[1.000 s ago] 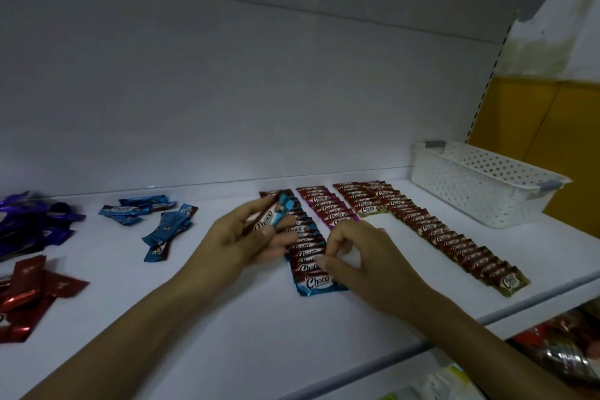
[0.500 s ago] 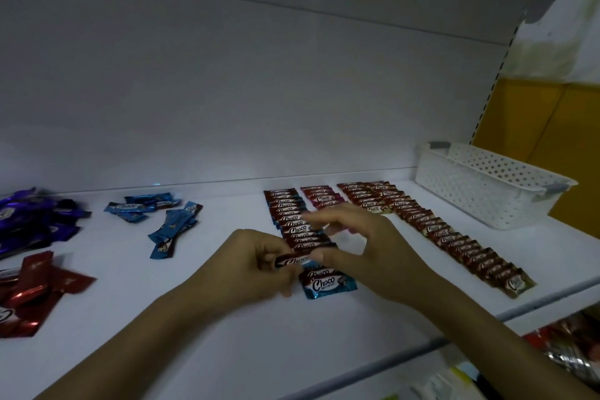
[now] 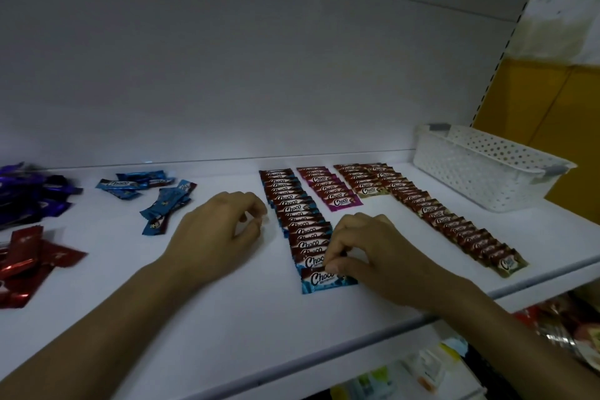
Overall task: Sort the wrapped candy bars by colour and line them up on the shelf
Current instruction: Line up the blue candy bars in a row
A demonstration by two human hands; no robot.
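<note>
Right hand [image 3: 373, 256] is pinching the handed-over blue bar [image 3: 319, 280] onto the row's [image 3: 292, 204] near end; left hand [image 3: 220, 230] is hanging empty, freed for another.

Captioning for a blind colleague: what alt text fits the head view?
A person's right hand pinches a bar at the near end of a blue row on a white shelf, the left hand loosely curled beside it. A pink row and brown rows lie right; loose bars wait left.
</note>
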